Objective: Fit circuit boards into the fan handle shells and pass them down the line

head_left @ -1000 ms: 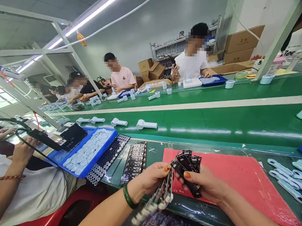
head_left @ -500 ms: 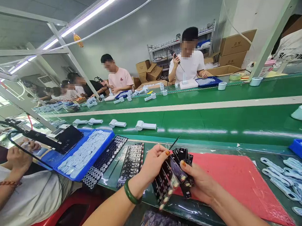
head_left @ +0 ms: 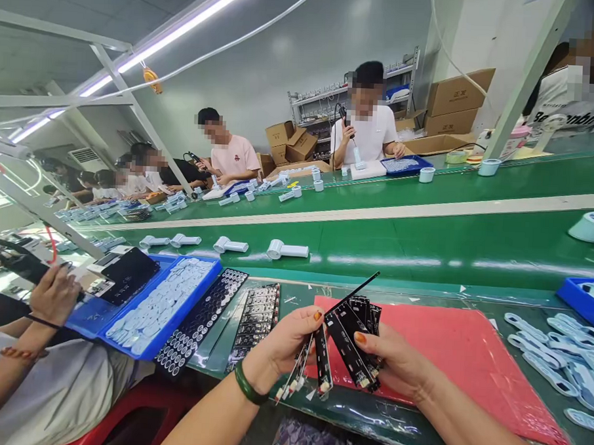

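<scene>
Left hand [head_left: 292,337]: fingers pinching a loose bunch of narrow black boards [head_left: 322,358], ends hanging down, pale connectors at the bottom. Right hand [head_left: 394,361]: thumb on top, fingers beneath, clamping a fanned stack [head_left: 351,346] of similar boards. One thin black strip [head_left: 360,289] slants up and right between the hands; can't tell which hand grips it. Both bunches are in the air, right stack in front of the red sheet [head_left: 434,346] on the counter [head_left: 296,294]. Green bangle [head_left: 248,382] on left wrist.

Left of the hands: panel of boards [head_left: 256,322], then dark sheet with oval pieces [head_left: 201,317], then blue tray [head_left: 195,305] with pale blue pieces [head_left: 160,305]. Right of the red sheet: pile of pale blue looped parts [head_left: 541,364]. Beyond the counter: green belt [head_left: 424,244], pale blue handled housings [head_left: 290,250] on it. Co-worker's hand [head_left: 52,297] at far left.
</scene>
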### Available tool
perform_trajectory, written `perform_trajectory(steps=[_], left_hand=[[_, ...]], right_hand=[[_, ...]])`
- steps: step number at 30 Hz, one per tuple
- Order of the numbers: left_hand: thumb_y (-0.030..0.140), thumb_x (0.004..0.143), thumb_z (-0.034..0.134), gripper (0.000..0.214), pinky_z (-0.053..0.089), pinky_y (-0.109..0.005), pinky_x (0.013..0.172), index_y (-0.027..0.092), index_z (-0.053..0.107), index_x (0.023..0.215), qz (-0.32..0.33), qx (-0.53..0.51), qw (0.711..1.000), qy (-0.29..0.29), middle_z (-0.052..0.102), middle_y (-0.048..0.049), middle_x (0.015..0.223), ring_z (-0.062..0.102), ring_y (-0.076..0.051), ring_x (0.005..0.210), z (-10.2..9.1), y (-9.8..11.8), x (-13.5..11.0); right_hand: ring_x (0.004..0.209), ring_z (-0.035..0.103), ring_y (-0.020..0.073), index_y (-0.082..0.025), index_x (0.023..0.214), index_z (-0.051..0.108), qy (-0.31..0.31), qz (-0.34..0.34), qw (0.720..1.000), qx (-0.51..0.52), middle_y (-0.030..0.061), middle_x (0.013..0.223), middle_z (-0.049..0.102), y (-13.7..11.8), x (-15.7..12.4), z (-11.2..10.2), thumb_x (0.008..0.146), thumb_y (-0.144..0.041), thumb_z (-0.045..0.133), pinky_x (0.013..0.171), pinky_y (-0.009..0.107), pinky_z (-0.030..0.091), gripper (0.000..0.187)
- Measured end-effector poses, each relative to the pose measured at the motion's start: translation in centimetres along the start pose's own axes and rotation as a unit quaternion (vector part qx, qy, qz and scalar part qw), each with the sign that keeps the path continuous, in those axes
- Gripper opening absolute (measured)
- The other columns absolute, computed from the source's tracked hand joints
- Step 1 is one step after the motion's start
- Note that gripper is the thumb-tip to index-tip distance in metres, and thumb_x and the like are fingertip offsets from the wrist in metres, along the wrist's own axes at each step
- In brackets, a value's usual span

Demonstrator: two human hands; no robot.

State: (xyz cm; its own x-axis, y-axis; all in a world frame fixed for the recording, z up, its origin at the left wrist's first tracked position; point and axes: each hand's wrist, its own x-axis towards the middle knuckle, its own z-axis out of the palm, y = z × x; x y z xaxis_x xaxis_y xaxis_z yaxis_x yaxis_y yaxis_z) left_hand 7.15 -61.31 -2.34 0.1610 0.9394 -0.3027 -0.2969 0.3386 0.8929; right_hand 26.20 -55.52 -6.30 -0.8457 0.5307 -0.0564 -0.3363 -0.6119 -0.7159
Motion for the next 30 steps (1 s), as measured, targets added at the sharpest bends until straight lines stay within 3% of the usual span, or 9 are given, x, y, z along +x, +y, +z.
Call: perform_trajectory(steps=[3, 9, 15, 17, 20, 22, 24, 26, 30], left_hand=[[0.051, 0.073, 0.079, 0.045, 0.011, -0.021, 0.034, 0.019, 0.047, 0.07, -0.027, -0.074, 0.996, -0.041, 0.042, 0.007, 0.044, 0.026, -0.003, 0.03, 0.1, -0.4, -0.1], [0.05, 0.075, 0.076, 0.041, 0.009, -0.02, 0.028, 0.017, 0.053, 0.068, -0.093, -0.124, 0.972, -0.176, 0.04, 0.0062, 0.04, 0.027, -0.005, 0.022, -0.3, -1.1, 0.2], [0.042, 0.075, 0.075, 0.035, 0.014, -0.02, 0.03, 0.017, 0.052, 0.068, -0.108, -0.162, 0.957, -0.213, 0.036, 0.0081, 0.039, 0.022, -0.004, 0.024, 1.2, -2.8, 0.8], [0.044, 0.074, 0.075, 0.035, 0.021, -0.02, 0.036, 0.017, 0.053, 0.071, -0.061, -0.131, 0.978, -0.153, 0.041, 0.0066, 0.045, 0.029, -0.005, 0.031, 1.8, -2.4, 1.0], [0.053, 0.079, 0.071, 0.04, 0.032, -0.021, 0.049, 0.017, 0.056, 0.075, 0.093, 0.03, 0.995, 0.029, 0.051, 0.0029, 0.061, 0.042, -0.007, 0.05, 2.2, -1.0, 1.5], [0.051, 0.084, 0.066, 0.038, 0.034, -0.021, 0.057, 0.016, 0.057, 0.074, 0.165, 0.206, 0.957, 0.117, 0.053, 0.0017, 0.067, 0.045, -0.009, 0.06, 2.2, -0.2, 1.8], [0.045, 0.086, 0.064, 0.031, 0.032, -0.022, 0.058, 0.017, 0.058, 0.075, 0.192, 0.328, 0.911, 0.159, 0.054, 0.0021, 0.067, 0.045, -0.01, 0.063, 2.2, 0.2, 2.1], [0.043, 0.085, 0.065, 0.026, 0.031, -0.022, 0.056, 0.019, 0.057, 0.082, 0.192, 0.328, 0.908, 0.178, 0.053, 0.0038, 0.064, 0.045, -0.011, 0.06, 2.1, 0.0, 2.5], [0.048, 0.078, 0.073, 0.035, 0.031, -0.021, 0.052, 0.02, 0.052, 0.082, 0.164, 0.167, 0.959, 0.163, 0.05, 0.0064, 0.061, 0.041, -0.009, 0.054, 2.3, -0.8, 3.2]], right_hand=[[0.067, 0.062, 0.0178, -0.017, 0.1, 0.068, -0.009, -0.005, 1.0, -0.011, 0.005, 0.08, 0.066, 0.1, -0.2, -0.2, 0.076, -0.043, 0.085, 0.055, 0.024, 0.052, 0.04], [0.07, 0.061, 0.0162, -0.016, 0.104, 0.071, -0.026, -0.007, 0.999, -0.042, 0.0071, 0.087, 0.067, 0.1, -0.7, -0.7, 0.071, -0.043, 0.089, 0.06, 0.023, 0.053, 0.046], [0.067, 0.06, 0.0166, -0.015, 0.104, 0.072, -0.093, -0.003, 0.993, -0.079, 0.0087, 0.086, 0.067, -0.9, -1.3, -1.6, 0.071, -0.043, 0.088, 0.055, 0.023, 0.052, 0.046], [0.065, 0.06, 0.0157, -0.015, 0.103, 0.071, -0.052, -0.025, 0.994, -0.089, 0.0089, 0.087, 0.068, -1.2, -1.2, -1.6, 0.071, -0.044, 0.089, 0.054, 0.022, 0.05, 0.047], [0.072, 0.063, 0.0192, -0.015, 0.102, 0.069, 0.094, -0.045, 0.993, -0.048, 0.0101, 0.089, 0.07, -0.9, -0.6, -1.4, 0.071, -0.056, 0.086, 0.057, 0.024, 0.05, 0.054], [0.077, 0.065, 0.0241, -0.014, 0.102, 0.068, 0.136, -0.033, 0.99, -0.015, 0.0116, 0.09, 0.07, -0.5, -0.3, -1.1, 0.069, -0.067, 0.082, 0.057, 0.028, 0.051, 0.064], [0.08, 0.066, 0.0276, -0.014, 0.105, 0.066, 0.12, -0.016, 0.993, -0.005, 0.013, 0.094, 0.07, -0.1, -0.1, -0.7, 0.068, -0.066, 0.084, 0.059, 0.032, 0.053, 0.067], [0.082, 0.067, 0.028, -0.015, 0.111, 0.064, 0.096, -0.01, 0.995, -0.004, 0.0123, 0.098, 0.07, 0.0, -0.2, -0.3, 0.069, -0.053, 0.088, 0.064, 0.036, 0.056, 0.061], [0.078, 0.067, 0.0229, -0.014, 0.108, 0.063, 0.096, -0.006, 0.995, 0.02, 0.01, 0.095, 0.071, 0.0, -0.6, 0.0, 0.072, -0.037, 0.089, 0.068, 0.034, 0.057, 0.05]])
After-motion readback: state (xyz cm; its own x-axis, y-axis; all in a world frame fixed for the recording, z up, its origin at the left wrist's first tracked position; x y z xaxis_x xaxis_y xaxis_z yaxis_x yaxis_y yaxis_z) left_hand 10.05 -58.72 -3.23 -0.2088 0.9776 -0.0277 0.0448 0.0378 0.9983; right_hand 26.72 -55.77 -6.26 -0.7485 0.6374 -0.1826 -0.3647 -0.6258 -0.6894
